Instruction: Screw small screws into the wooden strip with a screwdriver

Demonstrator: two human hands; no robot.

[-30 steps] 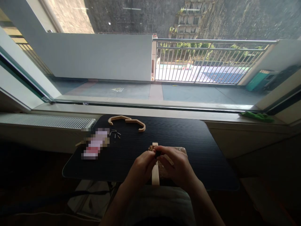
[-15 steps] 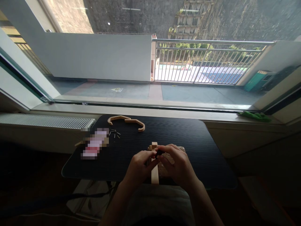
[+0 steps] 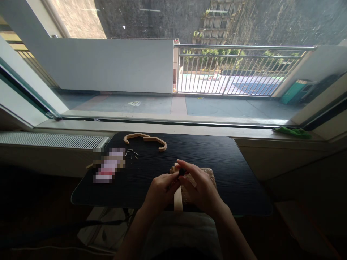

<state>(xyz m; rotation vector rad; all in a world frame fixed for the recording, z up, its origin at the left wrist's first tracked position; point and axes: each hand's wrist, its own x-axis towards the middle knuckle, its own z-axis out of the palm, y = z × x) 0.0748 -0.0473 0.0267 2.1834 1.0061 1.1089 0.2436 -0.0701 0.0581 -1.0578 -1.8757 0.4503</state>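
Note:
My left hand [image 3: 162, 189] is closed around a pale wooden strip [image 3: 178, 199] that stands nearly upright at the near edge of the black table [image 3: 151, 173]. My right hand [image 3: 199, 186] pinches a small dark tool [image 3: 181, 172] against the top of that strip. Behind my hands lies a wooden assembly [image 3: 208, 172], mostly hidden by them.
Two curved wooden pieces [image 3: 145, 139] lie at the far side of the table. Several small screws [image 3: 132, 154] are scattered left of centre, beside a blurred pink and white packet [image 3: 108, 168]. A window sill, a radiator [image 3: 51, 140] and a green cloth [image 3: 294, 131] lie beyond.
My right hand has lifted slightly and its fingers have shifted on the small dark tool. The left hand stays on the strip.

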